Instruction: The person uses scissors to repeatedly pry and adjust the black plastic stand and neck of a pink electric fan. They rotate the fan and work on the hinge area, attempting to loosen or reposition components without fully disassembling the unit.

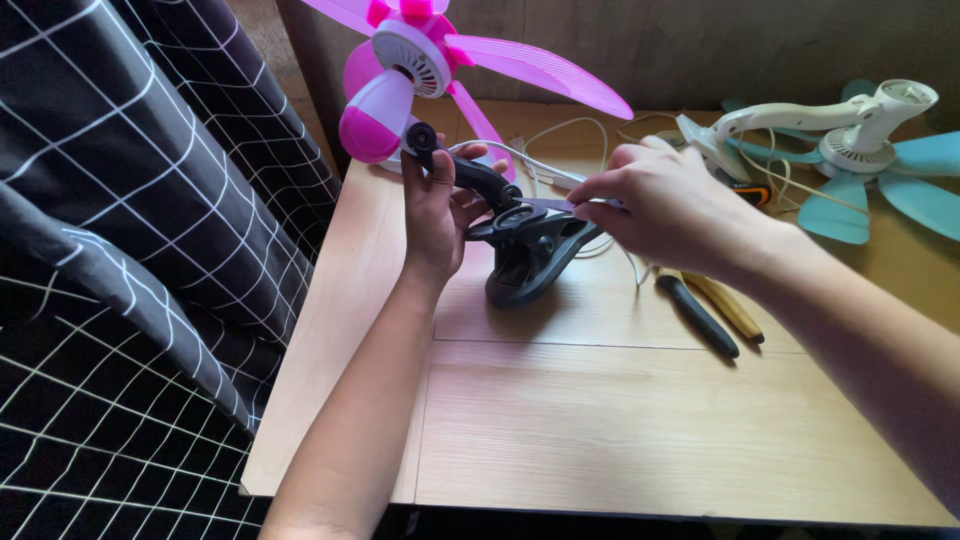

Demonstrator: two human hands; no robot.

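The left hand is closed around the black clamp arm; the clamp base lies at 4 o'clock. The right hand pinches a thin metal tool.

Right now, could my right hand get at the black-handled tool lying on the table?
Probably yes. The right hand sits just above the black-handled tool, with bare table around it, though its fingers are pinching something at the black clamp.

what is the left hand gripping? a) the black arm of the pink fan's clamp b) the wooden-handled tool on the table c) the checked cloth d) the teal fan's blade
a: the left hand wraps the black arm that joins the pink fan to its black clamp.
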